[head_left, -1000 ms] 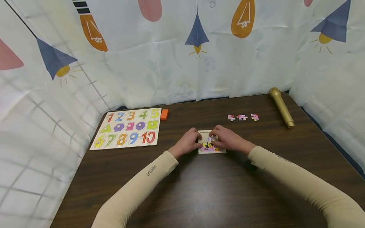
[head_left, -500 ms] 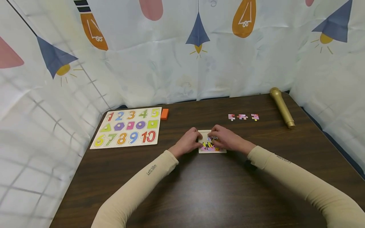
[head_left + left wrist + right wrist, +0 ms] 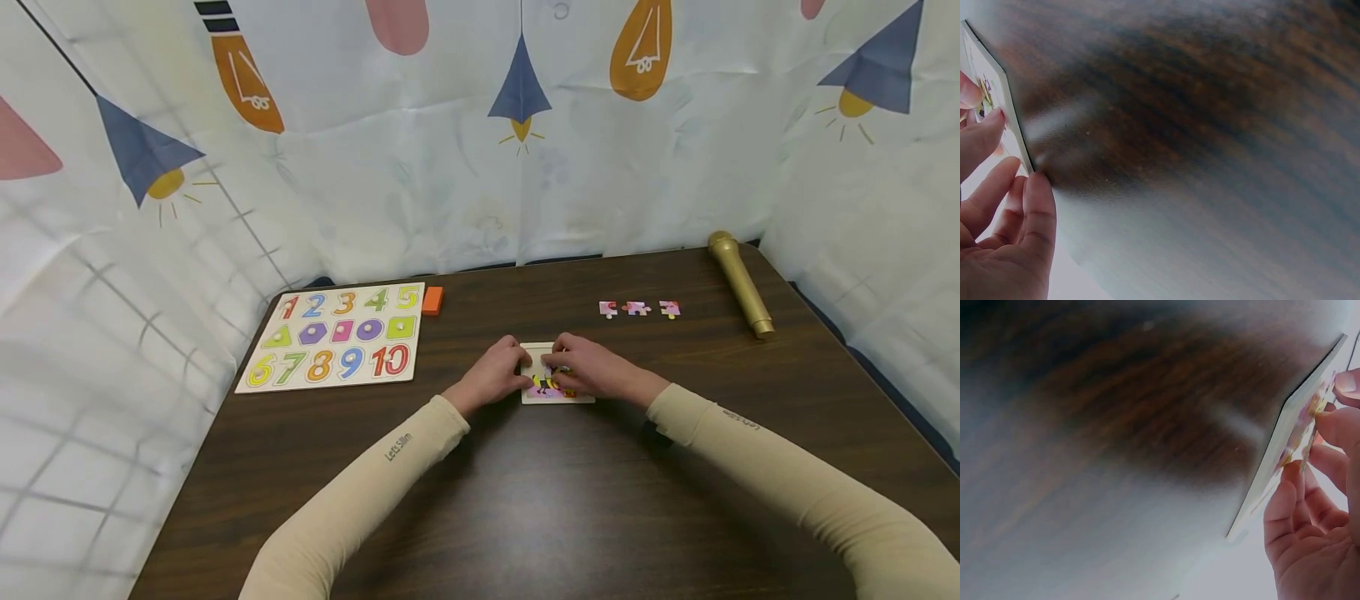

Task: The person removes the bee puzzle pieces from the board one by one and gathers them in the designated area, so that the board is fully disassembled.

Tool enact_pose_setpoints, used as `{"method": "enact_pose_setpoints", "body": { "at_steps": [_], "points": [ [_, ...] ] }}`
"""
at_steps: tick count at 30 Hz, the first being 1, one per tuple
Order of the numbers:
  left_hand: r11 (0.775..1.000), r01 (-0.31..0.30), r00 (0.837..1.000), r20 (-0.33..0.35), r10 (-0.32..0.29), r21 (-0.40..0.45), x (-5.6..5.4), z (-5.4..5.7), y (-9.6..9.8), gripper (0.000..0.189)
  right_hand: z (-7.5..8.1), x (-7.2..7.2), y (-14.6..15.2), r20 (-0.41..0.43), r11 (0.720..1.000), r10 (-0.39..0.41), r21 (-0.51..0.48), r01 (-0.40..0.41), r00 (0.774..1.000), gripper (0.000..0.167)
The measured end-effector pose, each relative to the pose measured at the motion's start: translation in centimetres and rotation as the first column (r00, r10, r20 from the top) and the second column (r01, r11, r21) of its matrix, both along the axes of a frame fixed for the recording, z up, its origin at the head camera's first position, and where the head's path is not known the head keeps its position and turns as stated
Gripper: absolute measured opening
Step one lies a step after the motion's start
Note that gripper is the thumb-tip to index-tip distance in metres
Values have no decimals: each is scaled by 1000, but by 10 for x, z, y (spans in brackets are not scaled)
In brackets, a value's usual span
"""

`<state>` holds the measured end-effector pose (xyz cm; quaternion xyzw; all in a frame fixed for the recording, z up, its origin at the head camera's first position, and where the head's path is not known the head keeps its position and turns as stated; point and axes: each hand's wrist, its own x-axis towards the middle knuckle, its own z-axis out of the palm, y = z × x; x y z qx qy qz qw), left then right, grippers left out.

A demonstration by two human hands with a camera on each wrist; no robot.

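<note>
A small wooden jigsaw board (image 3: 558,401) with a pale frame and a pink, yellow and black picture lies mid-table in the head view. My left hand (image 3: 492,377) holds its left edge, the thumb over the frame and the other fingertips along the side. Over the picture's right half is my right hand (image 3: 596,367), pinching a thin jigsaw piece (image 3: 1306,456) between thumb and fingers. That piece is mostly covered by the fingers in the head view. Bare backing shows at the board's upper left.
Three loose pink jigsaw pieces (image 3: 637,308) lie in a row behind the right hand. At the left lies a number-and-shape board (image 3: 363,313), an orange block (image 3: 432,301) beside it. A gold microphone (image 3: 741,283) rests at the back right, before a patterned curtain (image 3: 450,192).
My right hand has shifted slightly left over the board, covering more of the picture's middle. The left hand and the loose pieces stay in place.
</note>
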<state>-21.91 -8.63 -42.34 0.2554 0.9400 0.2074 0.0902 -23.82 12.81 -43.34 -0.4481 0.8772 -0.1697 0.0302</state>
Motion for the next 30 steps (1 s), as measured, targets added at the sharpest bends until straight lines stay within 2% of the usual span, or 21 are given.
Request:
{"method": "enact_pose_setpoints", "body": {
  "at_steps": [7, 12, 16, 21, 30],
  "points": [
    [1000, -3, 1000, 1, 3, -2, 1, 0, 0, 32, 2, 1, -3, 10, 1000, -11, 16, 10, 1000, 29],
    [1000, -8, 1000, -2, 8, -4, 1, -1, -1, 33, -1, 0, 1, 22, 1000, -25, -17, 25, 999, 30],
    [1000, -12, 1000, -1, 12, 0, 1, 0, 0, 33, -2, -5, 12, 46, 993, -105, -48, 107, 993, 32],
    [1000, -21, 1000, 9, 21, 0, 1, 0, 0, 34, 1, -19, 34, 100, 967, -233, -78, 241, 967, 33],
    [1000, -23, 1000, 15, 23, 4, 1, 1, 0, 34, -5, -44, 74, 92, 942, -324, -61, 330, 942, 25]
  ]
}}
